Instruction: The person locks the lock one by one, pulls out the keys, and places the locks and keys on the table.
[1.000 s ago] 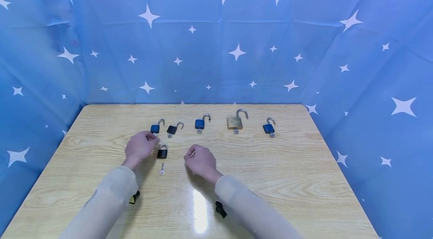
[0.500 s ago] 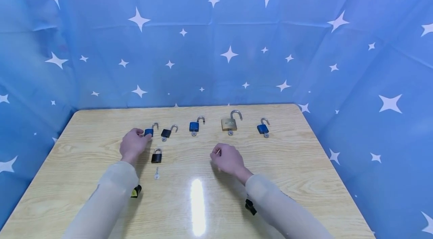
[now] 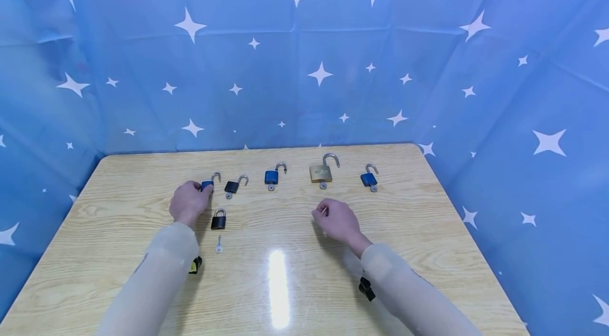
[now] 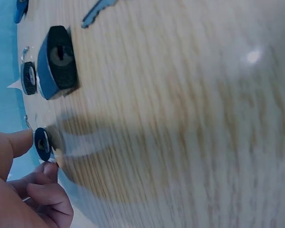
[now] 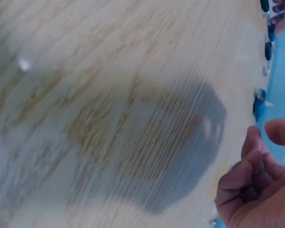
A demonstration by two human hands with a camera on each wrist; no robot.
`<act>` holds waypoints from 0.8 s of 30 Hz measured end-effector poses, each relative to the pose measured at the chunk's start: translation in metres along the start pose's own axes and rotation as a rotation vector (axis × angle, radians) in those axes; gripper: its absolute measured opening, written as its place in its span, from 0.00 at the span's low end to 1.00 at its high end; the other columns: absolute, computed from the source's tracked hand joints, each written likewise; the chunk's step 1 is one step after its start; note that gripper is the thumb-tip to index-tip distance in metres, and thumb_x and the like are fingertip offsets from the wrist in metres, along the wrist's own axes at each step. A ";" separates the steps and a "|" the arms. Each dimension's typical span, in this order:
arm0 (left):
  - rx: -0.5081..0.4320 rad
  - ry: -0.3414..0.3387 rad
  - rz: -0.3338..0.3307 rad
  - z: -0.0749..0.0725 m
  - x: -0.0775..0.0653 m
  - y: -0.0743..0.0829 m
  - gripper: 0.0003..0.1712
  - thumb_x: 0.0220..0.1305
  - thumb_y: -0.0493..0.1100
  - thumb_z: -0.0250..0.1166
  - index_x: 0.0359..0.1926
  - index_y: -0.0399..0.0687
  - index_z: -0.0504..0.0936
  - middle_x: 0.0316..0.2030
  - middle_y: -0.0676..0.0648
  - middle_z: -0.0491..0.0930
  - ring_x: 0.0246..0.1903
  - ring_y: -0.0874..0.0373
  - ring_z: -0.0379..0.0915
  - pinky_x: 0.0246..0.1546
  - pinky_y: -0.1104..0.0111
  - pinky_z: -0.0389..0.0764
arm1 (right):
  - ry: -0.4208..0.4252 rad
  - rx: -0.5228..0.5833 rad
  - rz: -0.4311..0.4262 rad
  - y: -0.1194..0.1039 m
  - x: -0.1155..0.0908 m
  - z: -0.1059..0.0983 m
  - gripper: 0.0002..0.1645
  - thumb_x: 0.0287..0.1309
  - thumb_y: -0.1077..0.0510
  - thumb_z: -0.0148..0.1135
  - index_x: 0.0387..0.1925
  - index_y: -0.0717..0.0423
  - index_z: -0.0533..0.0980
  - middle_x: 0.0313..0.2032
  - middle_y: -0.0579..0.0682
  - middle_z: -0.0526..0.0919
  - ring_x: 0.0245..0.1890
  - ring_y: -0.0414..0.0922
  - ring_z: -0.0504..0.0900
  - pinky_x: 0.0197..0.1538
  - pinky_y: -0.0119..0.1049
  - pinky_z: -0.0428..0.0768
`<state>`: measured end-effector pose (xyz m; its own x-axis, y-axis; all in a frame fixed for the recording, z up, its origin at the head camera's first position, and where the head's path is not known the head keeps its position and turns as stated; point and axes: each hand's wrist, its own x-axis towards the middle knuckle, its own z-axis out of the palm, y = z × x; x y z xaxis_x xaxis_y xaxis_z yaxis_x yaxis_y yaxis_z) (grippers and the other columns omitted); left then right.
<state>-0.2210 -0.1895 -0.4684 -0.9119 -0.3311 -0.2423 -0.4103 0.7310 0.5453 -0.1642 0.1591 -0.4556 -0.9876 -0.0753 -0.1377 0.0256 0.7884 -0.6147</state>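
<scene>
My left hand (image 3: 189,202) pinches the leftmost blue padlock (image 3: 206,184) between thumb and fingers, its shackle open. Seen from the left wrist, that padlock (image 4: 42,144) sits between the thumb and a fingertip. Just right of it lies a black padlock (image 3: 231,187) with its shackle open and a key in it. Nearer to me are a black padlock (image 3: 218,222) with its shackle closed and a loose key (image 3: 219,245). My right hand (image 3: 339,221) hovers over the table with loosely curled fingers, holding nothing.
Further along the back row lie a blue padlock (image 3: 271,177), a large brass padlock (image 3: 321,173) and another blue padlock (image 3: 368,179), all with open shackles and keys inserted. The wooden table (image 3: 418,272) ends at a blue curtain (image 3: 280,87) with white stars.
My left hand has closed its fingers on the leftmost blue padlock. My right hand has moved right, away from the closed black padlock. The head view has shifted slightly.
</scene>
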 end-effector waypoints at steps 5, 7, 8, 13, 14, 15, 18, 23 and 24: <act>0.004 0.012 -0.013 0.001 0.002 0.000 0.27 0.72 0.56 0.52 0.57 0.38 0.73 0.50 0.33 0.79 0.39 0.43 0.78 0.32 0.59 0.72 | 0.013 -0.030 -0.002 0.004 0.000 -0.001 0.10 0.62 0.51 0.58 0.34 0.53 0.80 0.26 0.45 0.81 0.23 0.39 0.75 0.29 0.34 0.72; -0.007 0.005 -0.019 0.000 0.003 0.001 0.27 0.71 0.55 0.53 0.57 0.37 0.74 0.50 0.32 0.79 0.40 0.42 0.78 0.33 0.58 0.73 | 0.022 -0.039 -0.007 0.005 -0.001 -0.001 0.11 0.62 0.51 0.58 0.34 0.53 0.80 0.26 0.45 0.81 0.24 0.39 0.75 0.31 0.34 0.72; -0.015 0.000 -0.019 0.000 0.003 0.001 0.27 0.71 0.55 0.53 0.57 0.37 0.74 0.51 0.32 0.78 0.41 0.42 0.78 0.33 0.57 0.73 | 0.025 -0.040 -0.006 0.006 -0.001 -0.001 0.11 0.62 0.51 0.58 0.34 0.53 0.80 0.25 0.45 0.81 0.24 0.39 0.75 0.31 0.34 0.72; -0.031 -0.024 -0.012 -0.002 0.003 0.001 0.27 0.70 0.55 0.54 0.56 0.37 0.75 0.50 0.32 0.79 0.41 0.43 0.78 0.33 0.58 0.74 | 0.026 -0.034 0.003 0.007 -0.001 -0.001 0.11 0.62 0.50 0.58 0.33 0.52 0.80 0.23 0.44 0.81 0.23 0.38 0.75 0.31 0.34 0.73; -0.034 -0.026 -0.013 -0.002 0.003 0.001 0.27 0.70 0.55 0.54 0.55 0.37 0.76 0.49 0.33 0.79 0.39 0.44 0.78 0.33 0.59 0.73 | 0.026 -0.033 0.001 0.007 -0.001 -0.001 0.11 0.62 0.50 0.58 0.33 0.52 0.80 0.23 0.44 0.81 0.22 0.38 0.75 0.31 0.34 0.72; -0.036 -0.024 -0.014 -0.002 0.003 0.001 0.26 0.70 0.56 0.54 0.54 0.37 0.76 0.47 0.34 0.80 0.38 0.45 0.78 0.32 0.60 0.73 | 0.027 -0.032 0.000 0.007 -0.001 -0.001 0.11 0.62 0.50 0.58 0.33 0.52 0.80 0.23 0.44 0.80 0.22 0.38 0.75 0.31 0.34 0.72; -0.042 -0.014 -0.020 -0.001 0.005 -0.001 0.22 0.69 0.56 0.55 0.44 0.40 0.79 0.36 0.40 0.81 0.30 0.50 0.75 0.27 0.63 0.70 | 0.028 -0.024 -0.003 0.008 -0.001 0.000 0.11 0.62 0.50 0.59 0.33 0.53 0.80 0.22 0.44 0.80 0.21 0.39 0.74 0.30 0.33 0.72; -0.047 -0.009 -0.029 0.001 0.008 -0.002 0.22 0.69 0.56 0.55 0.41 0.41 0.78 0.34 0.42 0.80 0.30 0.50 0.74 0.27 0.64 0.68 | 0.020 -0.020 -0.013 0.009 -0.002 0.001 0.11 0.63 0.50 0.59 0.33 0.53 0.81 0.23 0.44 0.79 0.22 0.39 0.73 0.30 0.33 0.71; -0.063 -0.018 -0.030 0.001 0.008 -0.002 0.23 0.69 0.56 0.55 0.45 0.40 0.78 0.39 0.39 0.81 0.34 0.49 0.75 0.29 0.64 0.69 | 0.020 -0.018 -0.014 0.009 -0.003 0.001 0.11 0.63 0.50 0.59 0.33 0.53 0.81 0.24 0.44 0.80 0.23 0.39 0.73 0.30 0.33 0.71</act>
<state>-0.2272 -0.1929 -0.4717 -0.8995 -0.3410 -0.2731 -0.4366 0.6820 0.5867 -0.1611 0.1658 -0.4612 -0.9908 -0.0742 -0.1134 0.0091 0.7985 -0.6020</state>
